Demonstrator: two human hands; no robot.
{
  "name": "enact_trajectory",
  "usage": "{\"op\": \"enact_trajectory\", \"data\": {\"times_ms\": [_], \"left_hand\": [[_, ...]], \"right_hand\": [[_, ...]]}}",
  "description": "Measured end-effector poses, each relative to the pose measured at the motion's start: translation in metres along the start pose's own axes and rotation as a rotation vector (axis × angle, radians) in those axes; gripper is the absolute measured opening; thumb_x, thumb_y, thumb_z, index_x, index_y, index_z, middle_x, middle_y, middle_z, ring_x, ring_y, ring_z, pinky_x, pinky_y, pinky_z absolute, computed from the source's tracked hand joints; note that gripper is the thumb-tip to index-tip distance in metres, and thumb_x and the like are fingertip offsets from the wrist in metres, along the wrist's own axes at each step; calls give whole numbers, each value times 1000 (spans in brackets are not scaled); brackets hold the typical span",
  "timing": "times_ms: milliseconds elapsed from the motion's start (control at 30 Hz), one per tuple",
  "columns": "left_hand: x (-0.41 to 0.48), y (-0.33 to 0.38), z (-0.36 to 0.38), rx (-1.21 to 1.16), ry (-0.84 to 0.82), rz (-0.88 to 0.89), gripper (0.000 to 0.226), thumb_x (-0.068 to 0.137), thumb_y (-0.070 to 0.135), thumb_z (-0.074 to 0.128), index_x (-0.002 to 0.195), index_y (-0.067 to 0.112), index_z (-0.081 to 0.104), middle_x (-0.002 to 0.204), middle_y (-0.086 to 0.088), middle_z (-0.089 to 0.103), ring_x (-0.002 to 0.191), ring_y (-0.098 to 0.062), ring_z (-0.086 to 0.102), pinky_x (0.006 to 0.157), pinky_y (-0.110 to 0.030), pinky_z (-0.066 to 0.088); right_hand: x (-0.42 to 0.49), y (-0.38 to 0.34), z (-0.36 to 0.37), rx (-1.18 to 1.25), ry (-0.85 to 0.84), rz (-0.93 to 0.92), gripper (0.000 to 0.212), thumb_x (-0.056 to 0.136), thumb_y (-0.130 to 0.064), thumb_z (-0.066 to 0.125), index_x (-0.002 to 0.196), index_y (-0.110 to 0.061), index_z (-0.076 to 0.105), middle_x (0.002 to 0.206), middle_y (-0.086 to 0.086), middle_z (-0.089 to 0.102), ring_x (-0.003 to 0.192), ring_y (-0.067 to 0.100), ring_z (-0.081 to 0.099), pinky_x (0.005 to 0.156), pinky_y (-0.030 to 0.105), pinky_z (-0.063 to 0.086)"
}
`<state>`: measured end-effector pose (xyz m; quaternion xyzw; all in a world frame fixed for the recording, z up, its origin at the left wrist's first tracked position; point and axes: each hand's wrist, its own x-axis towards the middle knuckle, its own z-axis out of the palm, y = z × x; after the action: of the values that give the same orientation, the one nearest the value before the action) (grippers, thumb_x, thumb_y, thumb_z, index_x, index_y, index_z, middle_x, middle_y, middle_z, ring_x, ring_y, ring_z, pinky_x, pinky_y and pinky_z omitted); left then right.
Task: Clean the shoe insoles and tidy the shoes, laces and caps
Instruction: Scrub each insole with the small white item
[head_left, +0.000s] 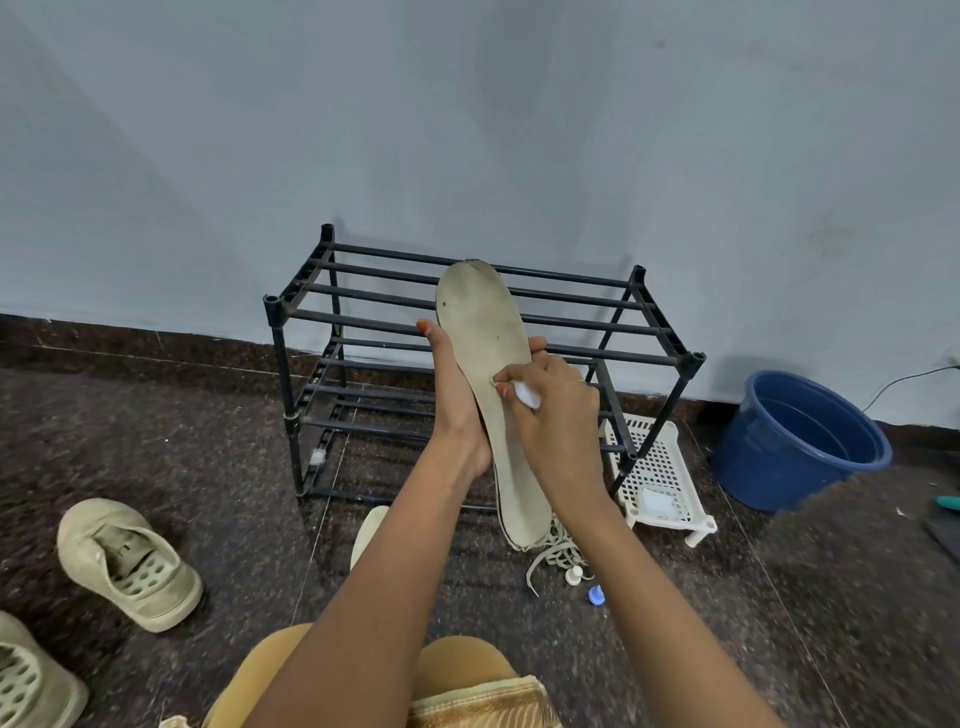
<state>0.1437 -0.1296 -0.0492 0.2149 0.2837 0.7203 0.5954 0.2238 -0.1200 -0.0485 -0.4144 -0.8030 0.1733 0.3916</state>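
While the left hand holds the long beige foam insole upright, near side of the black tube shoe rack, its grip wraps the mid-length from behind, with digits showing at both edges. Right hand grip: closed, pinching a small white wipe wad against the insole face. My read: the insole is light, thin and floppy, so the toe end will flex under scrubbing. Back it mid-length and keep strokes light.

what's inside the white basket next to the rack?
One small white packet lies in the basket. A leg of the rack crosses the basket's left edge, so anything there is hidden.
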Motion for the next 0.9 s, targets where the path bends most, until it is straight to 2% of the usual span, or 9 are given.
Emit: {"op": "enact_trajectory", "data": {"times_ms": [100, 233, 367, 433, 500, 633, 700, 833, 900], "left_hand": [[1, 1, -1, 3, -7, -11, 105, 77, 80, -2, 86, 5, 70, 81, -11, 69, 73, -21, 66, 71, -28, 53], [3, 0, -4, 48, 38, -4, 102, 79, 79, -1, 93, 3, 66, 85, -11, 70, 75, -21, 67, 68, -25, 56], [4, -2, -6, 28, 88, 56, 97, 83, 75, 4, 96, 1, 65, 82, -12, 71, 74, -21, 68, 69, -27, 58], [4, -1, -8, 1, 106, 61, 99, 83, 76, 6, 109, -3, 61, 85, -14, 69, 74, -22, 67, 67, -28, 58], [4, 0, -8, -15, 110, 60, 101, 83, 77, 8, 117, -4, 58, 87, -15, 68, 74, -23, 66, 67, -28, 57], [3, 0, -6, -14, 83, 37, 96, 82, 77, 6, 103, 2, 64, 83, -11, 71, 72, -20, 68, 67, -28, 58], [3, 0, -5, 8, 73, 16, 96, 82, 77, 3, 103, 5, 64, 84, -10, 72, 74, -20, 69, 68, -27, 58], [2, 2, -6, 21, 71, 7, 97, 83, 76, 2, 105, 4, 63, 83, -10, 72, 73, -20, 69, 64, -25, 57], [2, 1, -6, 18, 74, 13, 96, 83, 76, 3, 97, 4, 66, 80, -10, 71, 71, -19, 69, 64, -25, 58]], "right_hand": [[-1, 0, 3, 15, 18, 12, 13, 82, -6, 62, 92, -11, 70, 94, 6, 63, 96, 25, 56, 84, 50, 43], [-7, -9, 4, 136, -60, 48, 15, 83, -6, 60, 92, -12, 69, 95, 7, 62, 100, 24, 54, 90, 46, 41], [-14, -16, 1, 187, -112, 64, 15, 84, -6, 60, 92, -13, 70, 97, 6, 62, 95, 14, 52, 80, 12, 36], [-17, -18, -2, 219, -144, 77, 15, 84, -6, 60, 92, -13, 70, 98, 4, 63, 96, 13, 52, 78, 7, 34], [-17, -18, -4, 231, -160, 73, 14, 84, -7, 60, 91, -14, 70, 99, 3, 64, 98, 16, 53, 83, 14, 37], [-11, -14, -2, 148, -110, 24, 12, 83, -8, 61, 88, -14, 70, 94, 7, 64, 95, 22, 55, 88, 40, 42], [-6, -11, 0, 115, -78, 23, 12, 83, -8, 61, 89, -14, 70, 94, 8, 64, 96, 25, 55, 88, 48, 41], [-3, -13, 3, 142, -69, 39, 13, 83, -7, 61, 90, -12, 70, 97, 9, 63, 103, 25, 54, 91, 48, 40], [-6, -15, 2, 162, -96, 44, 13, 83, -6, 61, 90, -12, 70, 94, 7, 63, 98, 19, 53, 90, 36, 40]]}}
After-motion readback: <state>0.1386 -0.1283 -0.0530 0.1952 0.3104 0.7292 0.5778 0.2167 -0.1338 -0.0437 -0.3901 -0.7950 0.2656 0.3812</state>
